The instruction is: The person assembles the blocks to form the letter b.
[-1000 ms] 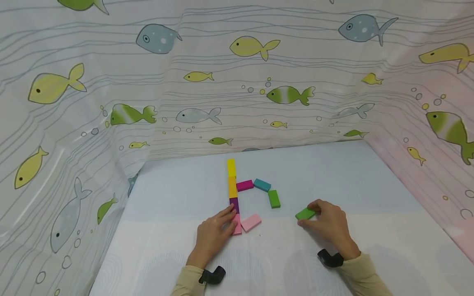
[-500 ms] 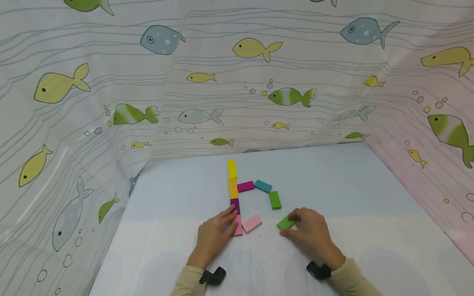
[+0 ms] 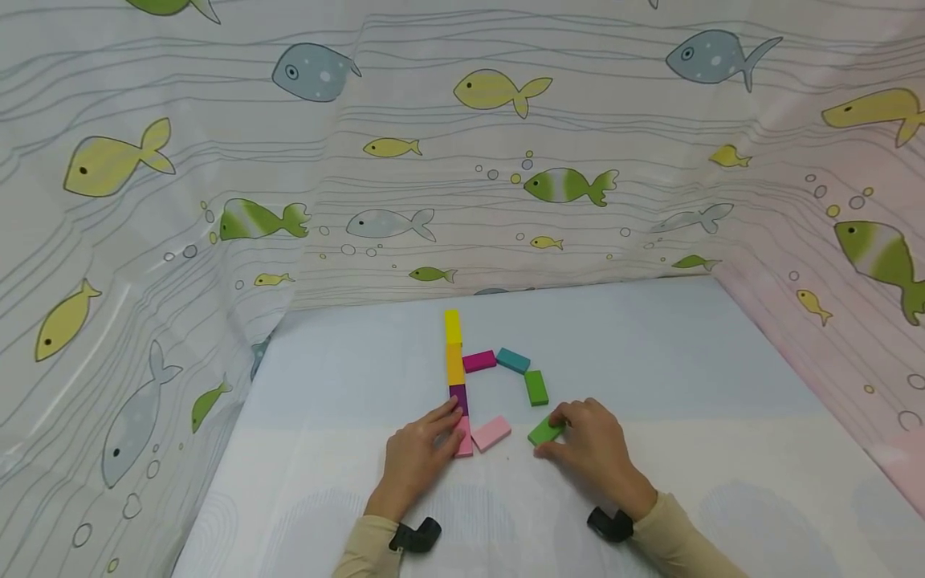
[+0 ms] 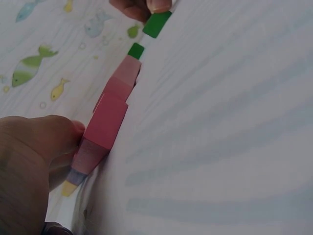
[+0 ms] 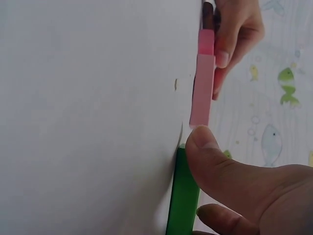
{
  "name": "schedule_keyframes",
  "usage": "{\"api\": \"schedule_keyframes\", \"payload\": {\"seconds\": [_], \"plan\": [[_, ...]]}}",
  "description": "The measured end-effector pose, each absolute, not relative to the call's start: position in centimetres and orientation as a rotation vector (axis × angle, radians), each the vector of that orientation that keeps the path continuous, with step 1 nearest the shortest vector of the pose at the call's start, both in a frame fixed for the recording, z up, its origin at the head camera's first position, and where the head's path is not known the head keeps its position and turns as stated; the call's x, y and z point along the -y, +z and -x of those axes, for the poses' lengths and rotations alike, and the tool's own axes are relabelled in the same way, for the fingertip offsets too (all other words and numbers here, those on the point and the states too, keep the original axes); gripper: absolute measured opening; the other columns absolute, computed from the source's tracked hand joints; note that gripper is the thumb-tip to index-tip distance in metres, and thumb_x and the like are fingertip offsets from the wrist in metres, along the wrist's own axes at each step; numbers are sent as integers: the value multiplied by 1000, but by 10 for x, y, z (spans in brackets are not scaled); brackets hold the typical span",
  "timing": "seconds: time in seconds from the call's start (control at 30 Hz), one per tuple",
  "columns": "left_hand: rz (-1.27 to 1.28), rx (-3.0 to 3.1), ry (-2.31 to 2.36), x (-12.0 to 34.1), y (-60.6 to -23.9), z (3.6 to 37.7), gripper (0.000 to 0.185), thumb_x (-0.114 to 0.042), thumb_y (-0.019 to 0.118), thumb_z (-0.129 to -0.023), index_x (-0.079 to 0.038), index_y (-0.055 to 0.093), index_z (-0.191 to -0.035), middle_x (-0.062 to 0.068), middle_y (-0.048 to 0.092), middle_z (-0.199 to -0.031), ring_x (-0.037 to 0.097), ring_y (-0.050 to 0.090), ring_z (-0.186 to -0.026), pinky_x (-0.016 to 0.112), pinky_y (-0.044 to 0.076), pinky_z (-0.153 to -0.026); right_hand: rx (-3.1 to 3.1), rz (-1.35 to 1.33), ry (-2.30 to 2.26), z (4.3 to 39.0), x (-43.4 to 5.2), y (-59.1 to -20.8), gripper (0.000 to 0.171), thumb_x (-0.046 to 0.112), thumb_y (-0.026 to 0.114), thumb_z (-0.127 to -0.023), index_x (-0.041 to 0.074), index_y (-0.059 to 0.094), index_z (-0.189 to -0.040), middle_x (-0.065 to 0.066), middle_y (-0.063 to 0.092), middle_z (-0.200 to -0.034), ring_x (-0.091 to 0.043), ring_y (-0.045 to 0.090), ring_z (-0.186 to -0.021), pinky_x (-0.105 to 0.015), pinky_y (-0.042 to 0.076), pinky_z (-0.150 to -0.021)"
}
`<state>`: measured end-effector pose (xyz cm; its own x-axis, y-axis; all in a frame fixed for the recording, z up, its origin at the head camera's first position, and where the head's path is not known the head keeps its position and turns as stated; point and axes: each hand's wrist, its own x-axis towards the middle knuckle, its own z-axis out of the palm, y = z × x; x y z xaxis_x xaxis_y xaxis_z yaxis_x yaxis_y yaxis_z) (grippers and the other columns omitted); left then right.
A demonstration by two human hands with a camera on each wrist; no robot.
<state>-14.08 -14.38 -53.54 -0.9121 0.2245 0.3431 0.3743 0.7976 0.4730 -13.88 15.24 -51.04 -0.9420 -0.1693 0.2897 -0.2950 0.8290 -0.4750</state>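
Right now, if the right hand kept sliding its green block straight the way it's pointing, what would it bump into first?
Probably the light pink rectangular block. The right hand pinches the flat green rectangular block and points left across the table, with only a small bare gap before that pink block. Depth is hard to judge, so it might slip just past.

both forearms in beige sleeves are reaching forward, each wrist wearing a black strap. the left hand (image 3: 417, 456) is lying palm down with its fingers (image 3: 442, 417) stretched ahead. the right hand (image 3: 594, 451) is hunching knuckles up, its fingers (image 3: 558, 417) and thumb curling in a pinch
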Motion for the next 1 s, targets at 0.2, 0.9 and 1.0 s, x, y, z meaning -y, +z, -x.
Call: {"api": "schedule_keyframes", "payload": {"seconds": [0.2,0.9,1.0], "plan": [[455,2709,-804,145,-536,141,42,-32,82,-94,-18,76,-133,-7,71,-141,24,76,-116,13,49,-62,2788,-370,775,144,-144,-509,46,35,106,-57,14,79,-89,7,73,-79,-7,46,-73,-23,41,-64],[465,2725,-810,143,-530,140,41,-31,81,-95,-17,76,-133,-5,71,-141,26,75,-119,12,43,-56,2833,-419,675,153,-127,-510,46,41,105,-60,15,76,-84,6,66,-75,-9,45,-72,-22,41,-61],[467,2722,-816,144,-531,140,41,-32,81,-95,-17,76,-133,-6,71,-141,25,74,-120,12,43,-57,2826,-426,675,153,-126,-511,46,41,105,-59,15,76,-84,7,65,-74,-9,46,-72,-22,41,-60]]}}
